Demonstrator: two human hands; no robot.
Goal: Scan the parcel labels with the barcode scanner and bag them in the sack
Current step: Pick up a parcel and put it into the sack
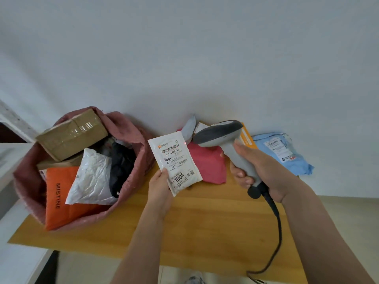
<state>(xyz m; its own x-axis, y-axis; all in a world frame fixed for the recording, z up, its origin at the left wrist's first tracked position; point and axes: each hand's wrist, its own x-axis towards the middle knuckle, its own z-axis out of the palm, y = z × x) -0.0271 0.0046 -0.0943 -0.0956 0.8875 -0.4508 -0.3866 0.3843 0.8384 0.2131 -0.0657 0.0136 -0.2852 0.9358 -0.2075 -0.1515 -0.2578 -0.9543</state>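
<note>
My left hand [159, 186] pinches the lower corner of a small white parcel [174, 163], holding it upright above the wooden surface [194, 222] with its label facing me: an orange logo at the top, barcodes below it, and "1004" in heavy print near my thumb. My right hand [264, 171] is wrapped around the grey handle of the barcode scanner [222, 136], whose dark-topped head points left at the label, and a small red dot shows at the parcel's upper right edge. The scanner's black cable [275, 226] drops from the handle and loops past the near edge of the surface. To the left stands the pink sack [131, 128], mouth open, holding a taped cardboard box [71, 135], an orange bag marked MISTINE [59, 199], and white and black mailers. Behind the parcel lie a red mailer [207, 162], a grey one and a blue mailer [281, 152] near the wall. Bare wood stretches between my forearms and the near edge.
</note>
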